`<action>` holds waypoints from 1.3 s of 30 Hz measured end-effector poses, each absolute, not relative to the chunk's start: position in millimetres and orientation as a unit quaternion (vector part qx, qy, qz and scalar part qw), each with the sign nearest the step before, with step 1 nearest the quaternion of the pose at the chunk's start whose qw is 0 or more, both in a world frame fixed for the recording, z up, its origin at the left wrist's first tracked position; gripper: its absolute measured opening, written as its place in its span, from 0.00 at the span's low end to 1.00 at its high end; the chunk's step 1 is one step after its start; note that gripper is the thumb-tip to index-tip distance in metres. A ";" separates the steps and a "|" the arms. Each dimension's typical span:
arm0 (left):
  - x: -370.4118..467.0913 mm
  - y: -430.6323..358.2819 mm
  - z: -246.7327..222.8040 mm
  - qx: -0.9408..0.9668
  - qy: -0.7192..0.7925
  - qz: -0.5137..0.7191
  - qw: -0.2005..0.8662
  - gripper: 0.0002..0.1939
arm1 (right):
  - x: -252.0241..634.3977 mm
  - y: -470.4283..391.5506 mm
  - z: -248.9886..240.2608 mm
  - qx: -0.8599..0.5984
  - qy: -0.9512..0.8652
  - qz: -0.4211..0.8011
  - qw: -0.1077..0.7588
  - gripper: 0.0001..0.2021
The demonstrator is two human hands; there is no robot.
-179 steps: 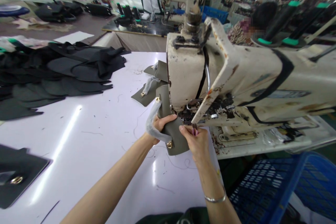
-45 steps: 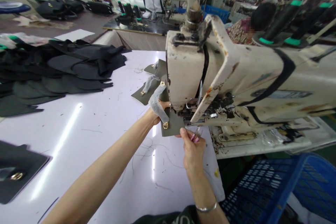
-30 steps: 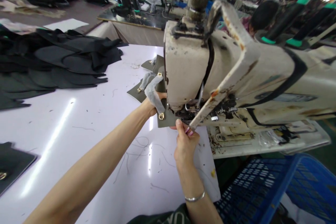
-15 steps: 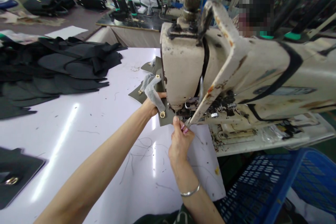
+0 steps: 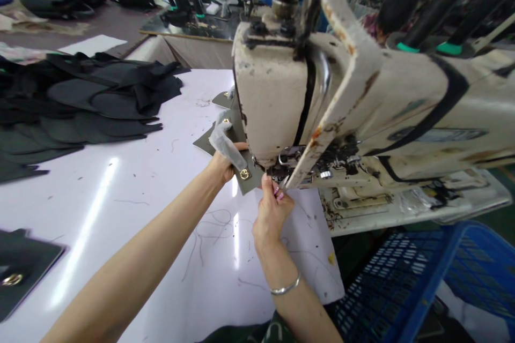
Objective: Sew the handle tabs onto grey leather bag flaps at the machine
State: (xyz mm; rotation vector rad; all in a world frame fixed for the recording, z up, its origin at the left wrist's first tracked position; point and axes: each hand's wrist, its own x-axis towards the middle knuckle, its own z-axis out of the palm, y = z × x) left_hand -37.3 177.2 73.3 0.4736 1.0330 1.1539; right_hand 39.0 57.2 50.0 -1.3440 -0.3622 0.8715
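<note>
Gripping an olive leather piece (image 5: 246,178) at the needle end of a worn cream sewing machine (image 5: 281,102), the left hand (image 5: 223,163) is closing around its wrapped strap. The right hand (image 5: 271,209) is pinching the piece's near edge. Black cut pieces (image 5: 88,102) are lying across the white tabletop (image 5: 132,209).

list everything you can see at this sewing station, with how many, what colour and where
sewing machine: one, cream, worn, right of centre
olive leather piece: one, gold ring, at the machine's foot
more olive pieces: a few, behind it
table: one, white, loose threads on it
black cut pieces: a pile, far left
black piece with gold ring: one, left edge
crate: one, blue, lower right
another person: one, background right
bracelet: one, silver, right wrist
left hand: holds the olive leather piece
right hand: pinches at its edge
</note>
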 end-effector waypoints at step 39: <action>-56.0 2.6 67.2 0.708 0.586 0.332 0.211 0.28 | 122.4 46.3 59.6 -0.566 -0.346 0.494 0.562 0.13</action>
